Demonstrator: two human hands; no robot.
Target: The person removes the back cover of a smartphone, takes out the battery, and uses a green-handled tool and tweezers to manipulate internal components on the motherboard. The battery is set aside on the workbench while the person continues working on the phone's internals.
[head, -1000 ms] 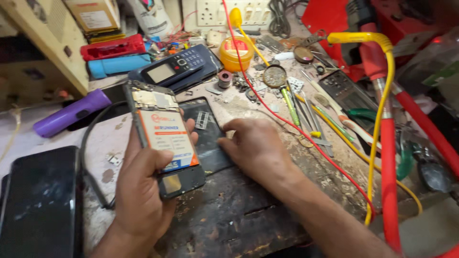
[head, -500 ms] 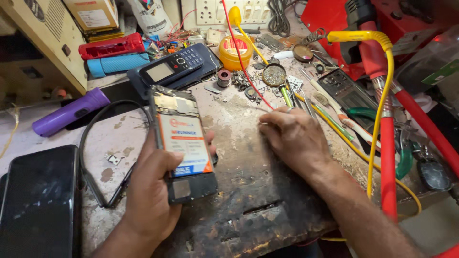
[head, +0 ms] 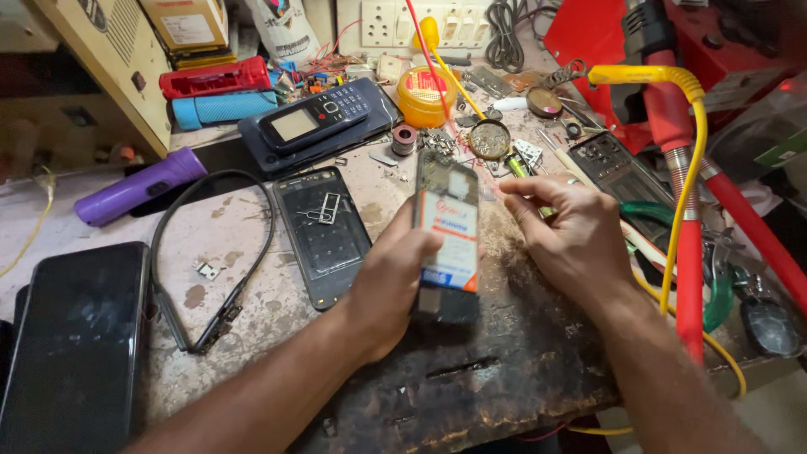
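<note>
Cluttered workbench; left hand grips opened phone; right hand half-curled, empty.

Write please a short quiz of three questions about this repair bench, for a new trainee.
1. True or false: the left hand holds the opened phone above the bench.
2. What lies just left of the opened phone?
A. a back cover
B. a purple torch
C. a yellow tin
3. In a few words: is the right hand gripping the opened phone?

Key
1. True.
2. A. The back cover lies flat on the bench with small metal parts on it.
3. No. It is beside the phone, fingers curled; whether it holds a small tool cannot be told.
</note>
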